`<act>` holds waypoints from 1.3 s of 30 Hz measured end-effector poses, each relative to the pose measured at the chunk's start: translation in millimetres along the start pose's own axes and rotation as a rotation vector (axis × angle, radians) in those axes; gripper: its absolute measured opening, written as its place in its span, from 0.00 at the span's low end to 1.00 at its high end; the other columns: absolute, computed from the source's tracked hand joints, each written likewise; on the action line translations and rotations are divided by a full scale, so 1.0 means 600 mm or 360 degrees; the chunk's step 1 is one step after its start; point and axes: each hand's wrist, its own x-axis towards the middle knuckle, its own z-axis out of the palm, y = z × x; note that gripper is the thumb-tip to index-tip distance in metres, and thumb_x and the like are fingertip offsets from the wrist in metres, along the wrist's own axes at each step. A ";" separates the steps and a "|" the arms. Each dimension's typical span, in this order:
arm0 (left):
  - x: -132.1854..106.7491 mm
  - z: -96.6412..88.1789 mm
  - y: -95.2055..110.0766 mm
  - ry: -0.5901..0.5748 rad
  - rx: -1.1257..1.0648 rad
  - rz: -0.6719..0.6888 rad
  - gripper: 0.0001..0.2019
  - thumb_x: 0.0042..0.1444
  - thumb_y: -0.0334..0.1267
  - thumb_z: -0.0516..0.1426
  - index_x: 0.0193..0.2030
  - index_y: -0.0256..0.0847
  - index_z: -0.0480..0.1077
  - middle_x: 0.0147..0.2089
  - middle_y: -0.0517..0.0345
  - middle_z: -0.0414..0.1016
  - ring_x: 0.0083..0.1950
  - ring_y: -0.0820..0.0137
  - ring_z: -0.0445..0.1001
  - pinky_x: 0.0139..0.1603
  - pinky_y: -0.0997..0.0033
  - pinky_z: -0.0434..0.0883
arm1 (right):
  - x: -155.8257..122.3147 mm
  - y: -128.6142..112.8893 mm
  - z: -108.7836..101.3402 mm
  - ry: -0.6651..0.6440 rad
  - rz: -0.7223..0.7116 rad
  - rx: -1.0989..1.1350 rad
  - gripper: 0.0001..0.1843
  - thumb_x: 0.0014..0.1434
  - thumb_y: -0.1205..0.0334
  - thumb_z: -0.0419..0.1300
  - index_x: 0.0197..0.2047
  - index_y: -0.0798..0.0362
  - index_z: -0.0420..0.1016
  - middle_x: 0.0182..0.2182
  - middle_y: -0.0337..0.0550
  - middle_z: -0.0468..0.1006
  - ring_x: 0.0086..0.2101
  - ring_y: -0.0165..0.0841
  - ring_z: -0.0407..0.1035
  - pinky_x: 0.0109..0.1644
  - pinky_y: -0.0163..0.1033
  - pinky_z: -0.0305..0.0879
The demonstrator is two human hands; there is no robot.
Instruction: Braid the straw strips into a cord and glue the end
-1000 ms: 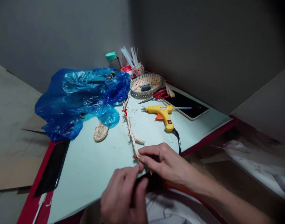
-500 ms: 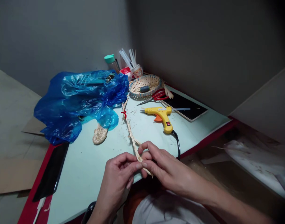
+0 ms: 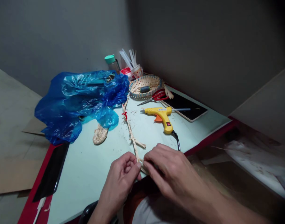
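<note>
A long plaited straw braid (image 3: 131, 132) lies across the pale green table (image 3: 91, 168), running from a red tie (image 3: 125, 115) near the back to the front edge. My left hand (image 3: 122, 179) pinches the braid's near end between thumb and fingers. My right hand (image 3: 167, 169) is closed on the same end from the right, its fingertips meeting those of the left. The strands inside the pinch are mostly hidden by my fingers.
A yellow glue gun (image 3: 163, 115) with a black cord lies right of the braid. Behind it are red scissors (image 3: 156, 95), a woven basket (image 3: 144, 85), a dark tablet (image 3: 185, 105), a cup of glue sticks (image 3: 135, 69). A blue plastic bag (image 3: 79, 99), a straw oval (image 3: 99, 134) and a phone (image 3: 52, 169) lie left.
My left hand has come up from below the table edge to meet the right at the braid's end. The right hand has turned its back upward and slid slightly toward me.
</note>
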 end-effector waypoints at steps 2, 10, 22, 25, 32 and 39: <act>0.000 0.008 -0.004 0.0076 0.0022 0.0042 0.15 0.59 0.48 0.55 0.28 0.39 0.63 0.23 0.64 0.65 0.25 0.77 0.61 0.25 0.79 0.57 | -0.009 -0.009 0.013 0.0104 -0.0130 -0.0105 0.11 0.64 0.69 0.50 0.30 0.55 0.68 0.28 0.42 0.69 0.30 0.32 0.61 0.33 0.38 0.55; -0.011 0.011 -0.011 0.0121 -0.0205 0.0006 0.14 0.57 0.47 0.57 0.37 0.36 0.69 0.19 0.69 0.60 0.19 0.80 0.54 0.20 0.79 0.53 | -0.035 -0.002 0.063 0.0380 -0.0323 -0.0231 0.11 0.62 0.72 0.51 0.29 0.57 0.69 0.25 0.44 0.68 0.27 0.32 0.57 0.31 0.39 0.53; -0.008 0.014 -0.013 0.0168 -0.0312 -0.0025 0.13 0.58 0.48 0.57 0.32 0.38 0.66 0.18 0.69 0.61 0.16 0.82 0.52 0.19 0.79 0.51 | -0.041 0.001 0.060 0.0314 -0.0444 -0.0058 0.10 0.60 0.73 0.52 0.42 0.61 0.73 0.32 0.49 0.75 0.31 0.35 0.61 0.34 0.42 0.58; -0.011 0.011 -0.008 0.0189 -0.0295 -0.0034 0.13 0.55 0.47 0.59 0.33 0.37 0.69 0.18 0.69 0.61 0.17 0.82 0.53 0.19 0.80 0.52 | -0.037 0.001 0.043 0.0275 -0.0347 0.0113 0.10 0.60 0.74 0.53 0.44 0.60 0.71 0.33 0.48 0.75 0.33 0.35 0.63 0.38 0.42 0.60; -0.025 0.008 -0.003 0.0289 -0.0300 -0.0070 0.16 0.51 0.48 0.62 0.36 0.35 0.73 0.19 0.67 0.62 0.18 0.82 0.52 0.20 0.80 0.51 | -0.010 0.016 0.014 0.0298 -0.0162 0.0174 0.09 0.63 0.73 0.52 0.43 0.56 0.71 0.33 0.45 0.74 0.34 0.34 0.63 0.37 0.40 0.60; -0.025 0.009 -0.024 0.0394 -0.0377 0.0012 0.17 0.53 0.52 0.59 0.31 0.37 0.71 0.23 0.66 0.56 0.19 0.81 0.47 0.18 0.78 0.43 | 0.012 0.021 -0.011 0.0002 -0.0213 -0.0082 0.12 0.65 0.71 0.47 0.44 0.53 0.70 0.33 0.43 0.73 0.33 0.33 0.66 0.35 0.38 0.58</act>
